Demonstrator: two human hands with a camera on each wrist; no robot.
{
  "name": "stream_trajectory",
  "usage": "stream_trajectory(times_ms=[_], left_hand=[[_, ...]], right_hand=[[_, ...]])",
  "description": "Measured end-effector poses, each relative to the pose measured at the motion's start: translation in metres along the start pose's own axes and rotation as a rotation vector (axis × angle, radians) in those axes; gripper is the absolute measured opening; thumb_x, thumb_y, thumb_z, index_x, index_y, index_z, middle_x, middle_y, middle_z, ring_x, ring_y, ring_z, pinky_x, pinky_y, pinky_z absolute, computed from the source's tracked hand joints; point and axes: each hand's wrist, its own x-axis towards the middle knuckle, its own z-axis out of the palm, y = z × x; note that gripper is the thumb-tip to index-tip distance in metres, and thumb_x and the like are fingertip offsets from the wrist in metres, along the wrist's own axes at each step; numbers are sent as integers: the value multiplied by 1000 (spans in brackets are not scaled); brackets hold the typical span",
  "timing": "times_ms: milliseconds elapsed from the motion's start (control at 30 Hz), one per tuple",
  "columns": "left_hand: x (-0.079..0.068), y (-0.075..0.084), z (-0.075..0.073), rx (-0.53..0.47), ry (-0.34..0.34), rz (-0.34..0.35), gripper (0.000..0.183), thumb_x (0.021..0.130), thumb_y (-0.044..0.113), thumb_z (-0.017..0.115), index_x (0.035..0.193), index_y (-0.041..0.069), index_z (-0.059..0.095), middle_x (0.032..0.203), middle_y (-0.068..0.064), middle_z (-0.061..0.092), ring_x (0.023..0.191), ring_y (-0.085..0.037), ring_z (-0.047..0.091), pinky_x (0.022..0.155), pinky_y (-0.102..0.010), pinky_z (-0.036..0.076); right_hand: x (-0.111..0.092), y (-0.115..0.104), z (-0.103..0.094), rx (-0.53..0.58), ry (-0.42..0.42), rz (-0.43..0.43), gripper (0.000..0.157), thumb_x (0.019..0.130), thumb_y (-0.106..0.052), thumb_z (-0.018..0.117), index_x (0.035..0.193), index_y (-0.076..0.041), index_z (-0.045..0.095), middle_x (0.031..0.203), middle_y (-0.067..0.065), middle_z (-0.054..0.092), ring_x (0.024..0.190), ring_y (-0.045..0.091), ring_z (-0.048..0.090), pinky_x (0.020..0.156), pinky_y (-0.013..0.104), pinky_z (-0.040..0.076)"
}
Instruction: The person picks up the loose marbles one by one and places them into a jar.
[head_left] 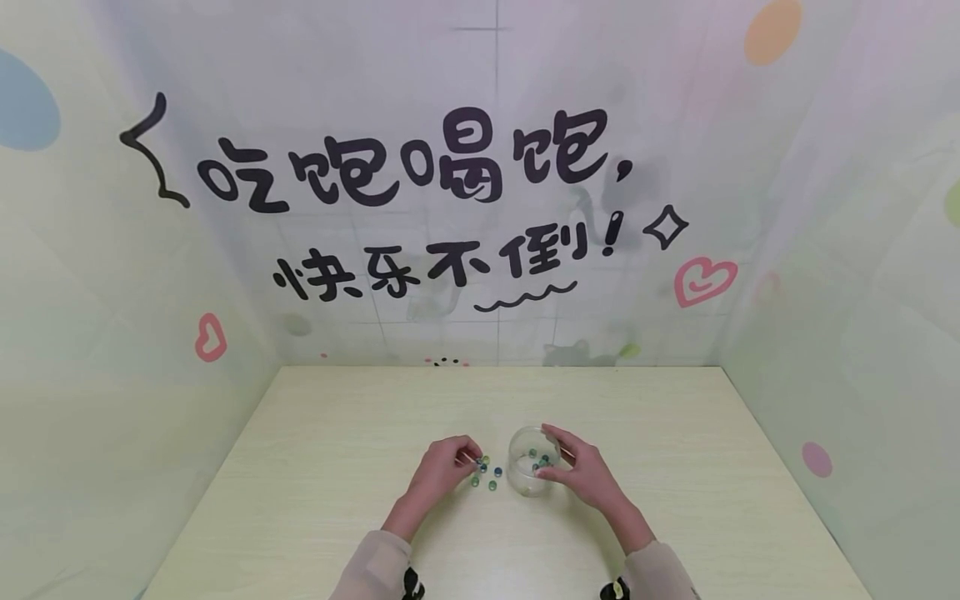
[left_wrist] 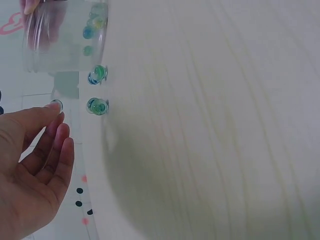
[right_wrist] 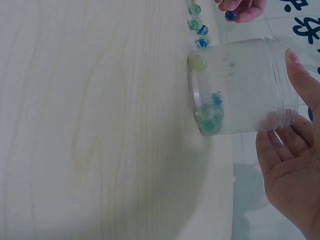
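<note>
My left hand (head_left: pixel 444 465) pinches a dark blue glass marble (right_wrist: pixel 230 15) between thumb and fingertip, raised above the table beside a small group of marbles. In the left wrist view that marble shows as a clear round edge at the fingertips. Several blue and green marbles (head_left: pixel 492 485) lie loose on the table between that hand and the jar. My right hand (head_left: pixel 588 477) grips a clear plastic jar (right_wrist: pixel 245 85) near its mouth, thumb on one side and fingers on the other. The jar stands upright on the table, and several green, blue and yellow marbles (right_wrist: pixel 212 119) rest on its bottom.
A pale wood-grain table (head_left: pixel 337 417) carries everything. Behind it rises a printed backdrop (head_left: pixel 420 75) with black lettering and coloured shapes, and similar sheets close off the left and right sides.
</note>
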Motion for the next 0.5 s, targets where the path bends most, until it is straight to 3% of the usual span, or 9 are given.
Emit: stream_trajectory(times_ms=[500], left_hand=[[0,6,-2,11,1,18,11,88,5,72,97,12,70,93,0,70,80,-9,60,70,-20,53]], right_hand=[[-1,-2,-1,-1,-19,-26,72,83,-15,80,145,0,47,149,23,49,140,41,44,112,48,42]])
